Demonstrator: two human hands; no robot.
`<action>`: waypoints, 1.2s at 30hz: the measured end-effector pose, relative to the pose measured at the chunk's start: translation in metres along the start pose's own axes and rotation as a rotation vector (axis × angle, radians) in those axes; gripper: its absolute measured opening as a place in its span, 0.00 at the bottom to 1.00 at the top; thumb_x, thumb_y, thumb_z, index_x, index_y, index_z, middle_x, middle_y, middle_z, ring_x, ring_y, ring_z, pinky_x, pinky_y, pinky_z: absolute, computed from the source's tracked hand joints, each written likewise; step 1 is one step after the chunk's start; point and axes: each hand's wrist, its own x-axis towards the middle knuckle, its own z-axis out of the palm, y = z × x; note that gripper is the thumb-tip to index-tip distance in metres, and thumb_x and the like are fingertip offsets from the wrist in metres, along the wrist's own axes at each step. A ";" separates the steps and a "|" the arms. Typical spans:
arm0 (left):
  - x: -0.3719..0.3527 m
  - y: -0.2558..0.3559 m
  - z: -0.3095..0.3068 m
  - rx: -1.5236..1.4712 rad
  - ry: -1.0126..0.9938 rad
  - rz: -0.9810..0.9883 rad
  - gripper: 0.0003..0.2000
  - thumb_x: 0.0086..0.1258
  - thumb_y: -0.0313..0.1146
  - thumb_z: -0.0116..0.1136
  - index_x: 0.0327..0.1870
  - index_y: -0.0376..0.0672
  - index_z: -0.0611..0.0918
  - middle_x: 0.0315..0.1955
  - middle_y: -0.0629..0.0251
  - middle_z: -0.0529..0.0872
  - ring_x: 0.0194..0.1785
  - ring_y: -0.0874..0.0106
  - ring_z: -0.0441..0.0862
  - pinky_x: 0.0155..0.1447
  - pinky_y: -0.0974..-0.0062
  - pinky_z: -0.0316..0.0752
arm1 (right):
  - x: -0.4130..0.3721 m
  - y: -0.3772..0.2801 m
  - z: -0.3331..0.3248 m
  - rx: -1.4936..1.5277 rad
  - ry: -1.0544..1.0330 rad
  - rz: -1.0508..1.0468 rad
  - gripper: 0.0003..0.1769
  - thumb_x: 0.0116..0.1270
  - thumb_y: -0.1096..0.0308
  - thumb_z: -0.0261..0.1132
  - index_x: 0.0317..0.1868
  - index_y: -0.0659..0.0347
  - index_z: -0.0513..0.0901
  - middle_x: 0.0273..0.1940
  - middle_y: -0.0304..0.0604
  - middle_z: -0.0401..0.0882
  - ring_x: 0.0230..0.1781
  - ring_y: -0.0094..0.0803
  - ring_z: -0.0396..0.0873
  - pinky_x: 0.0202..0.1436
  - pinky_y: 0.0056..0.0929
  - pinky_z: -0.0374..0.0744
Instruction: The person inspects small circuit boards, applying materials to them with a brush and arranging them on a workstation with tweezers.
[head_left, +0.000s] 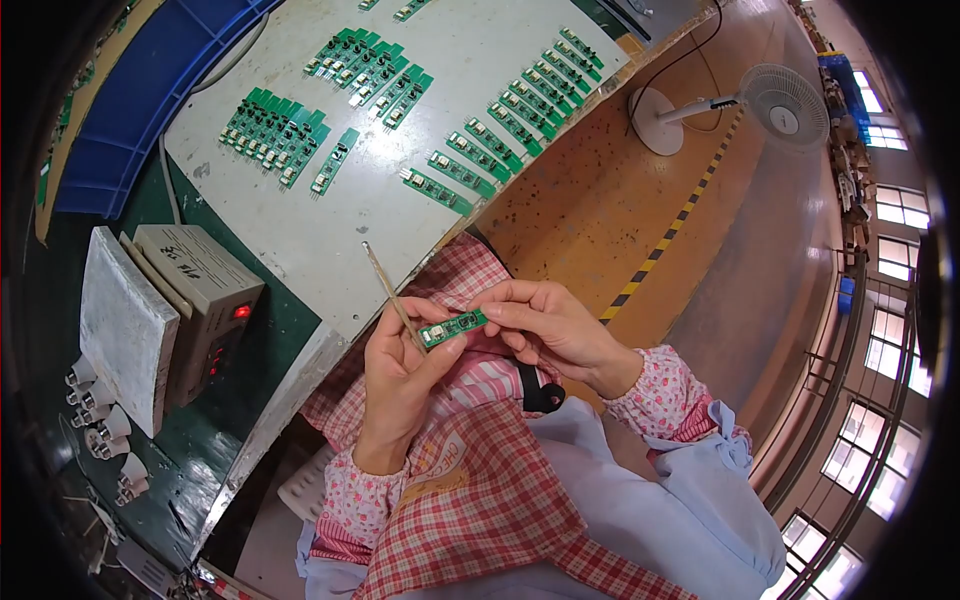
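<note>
Above my lap, a small green circuit board (455, 327) with a white part at one end and dark parts along it is held between both hands. My left hand (402, 362) pinches its left end between thumb and fingers. A thin stick-like tool (382, 272), pale and tipped with metal, also sticks up out of the left hand toward the table. At the board's right end, the thumb and fingertips of my right hand (545, 318) are closed on it. More green boards (487, 148) lie in a row along the near table edge.
Grouped boards (270, 138) rest on the white tabletop (240, 215). Left of it stand a boxy device with red digits (205, 280) and a metal plate (130, 325). A blue bin (125, 130) sits behind. On the floor is a white fan (780, 108).
</note>
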 end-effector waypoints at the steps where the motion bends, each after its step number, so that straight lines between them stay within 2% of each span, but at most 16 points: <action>1: 0.000 -0.001 0.000 0.001 0.003 -0.001 0.15 0.65 0.15 0.60 0.49 0.36 0.73 0.44 0.63 0.79 0.49 0.77 0.80 0.55 0.81 0.77 | -0.001 -0.001 0.000 -0.002 0.005 0.008 0.15 0.72 0.64 0.64 0.52 0.66 0.81 0.31 0.34 0.81 0.20 0.12 0.68 0.20 0.12 0.67; 16: -0.001 -0.002 -0.002 -0.033 0.019 -0.037 0.14 0.66 0.15 0.60 0.51 0.36 0.73 0.42 0.64 0.80 0.48 0.76 0.81 0.56 0.79 0.77 | -0.001 0.002 0.000 0.060 -0.005 0.033 0.14 0.71 0.65 0.65 0.51 0.66 0.79 0.35 0.39 0.84 0.22 0.13 0.71 0.20 0.12 0.69; 19: 0.001 0.004 0.010 -0.037 0.076 -0.041 0.15 0.67 0.16 0.59 0.53 0.35 0.73 0.39 0.67 0.79 0.41 0.81 0.79 0.48 0.84 0.76 | -0.001 0.004 -0.003 0.089 -0.041 0.032 0.14 0.71 0.66 0.65 0.51 0.66 0.79 0.36 0.39 0.84 0.23 0.12 0.72 0.21 0.11 0.69; 20: 0.000 -0.001 0.002 0.012 0.056 -0.044 0.16 0.67 0.17 0.60 0.55 0.35 0.73 0.36 0.70 0.77 0.33 0.86 0.72 0.38 0.89 0.69 | -0.002 0.005 -0.006 0.120 -0.053 0.016 0.14 0.70 0.67 0.65 0.51 0.66 0.78 0.37 0.40 0.84 0.23 0.12 0.72 0.22 0.10 0.71; 23: 0.000 -0.002 0.002 0.032 0.054 -0.025 0.15 0.68 0.19 0.60 0.54 0.36 0.74 0.34 0.73 0.75 0.29 0.89 0.66 0.32 0.91 0.60 | -0.004 -0.008 -0.014 0.161 -0.009 -0.069 0.10 0.72 0.71 0.62 0.51 0.65 0.78 0.37 0.39 0.82 0.24 0.15 0.72 0.21 0.12 0.69; 27: -0.001 0.002 0.004 0.030 0.084 -0.082 0.13 0.71 0.23 0.60 0.54 0.36 0.74 0.33 0.74 0.75 0.26 0.89 0.66 0.29 0.90 0.61 | -0.013 -0.033 -0.016 0.080 0.118 -0.271 0.10 0.71 0.70 0.64 0.50 0.62 0.79 0.38 0.41 0.85 0.23 0.15 0.74 0.23 0.12 0.72; 28: -0.002 0.003 0.006 0.059 0.071 -0.060 0.09 0.73 0.26 0.58 0.50 0.36 0.76 0.29 0.75 0.74 0.24 0.88 0.66 0.28 0.89 0.60 | -0.013 -0.036 -0.014 0.083 0.108 -0.296 0.11 0.70 0.69 0.65 0.51 0.61 0.79 0.38 0.41 0.86 0.23 0.15 0.76 0.25 0.13 0.74; 30: -0.007 0.005 0.006 0.134 0.043 -0.043 0.07 0.76 0.29 0.55 0.48 0.36 0.78 0.26 0.76 0.73 0.24 0.88 0.65 0.28 0.88 0.60 | -0.013 -0.038 -0.002 0.102 0.100 -0.324 0.11 0.70 0.69 0.65 0.51 0.61 0.79 0.39 0.42 0.86 0.23 0.15 0.76 0.25 0.14 0.74; 31: -0.011 0.007 0.006 0.169 0.046 -0.028 0.07 0.77 0.31 0.54 0.47 0.36 0.78 0.25 0.76 0.73 0.23 0.88 0.65 0.28 0.88 0.60 | -0.013 -0.039 0.007 0.107 0.084 -0.327 0.11 0.70 0.70 0.64 0.51 0.61 0.79 0.39 0.42 0.86 0.23 0.15 0.77 0.25 0.14 0.75; 32: -0.017 0.011 0.007 0.160 0.034 0.000 0.11 0.80 0.33 0.47 0.43 0.36 0.80 0.23 0.77 0.72 0.24 0.88 0.65 0.29 0.87 0.60 | -0.012 -0.039 0.017 0.092 0.077 -0.338 0.11 0.70 0.70 0.65 0.51 0.62 0.79 0.41 0.44 0.86 0.23 0.15 0.77 0.26 0.14 0.75; 35: -0.049 0.022 0.008 0.396 0.101 0.260 0.13 0.80 0.33 0.45 0.43 0.35 0.82 0.23 0.74 0.71 0.25 0.86 0.66 0.29 0.82 0.61 | -0.014 -0.030 0.048 0.037 0.022 -0.319 0.13 0.70 0.71 0.65 0.52 0.64 0.79 0.45 0.49 0.85 0.24 0.15 0.77 0.28 0.13 0.77; 36: -0.060 0.029 0.010 0.580 0.182 0.345 0.10 0.77 0.30 0.49 0.41 0.36 0.83 0.22 0.69 0.72 0.25 0.79 0.69 0.29 0.76 0.63 | -0.013 -0.024 0.057 0.013 -0.011 -0.285 0.12 0.70 0.71 0.65 0.52 0.63 0.79 0.45 0.50 0.85 0.24 0.16 0.77 0.28 0.13 0.77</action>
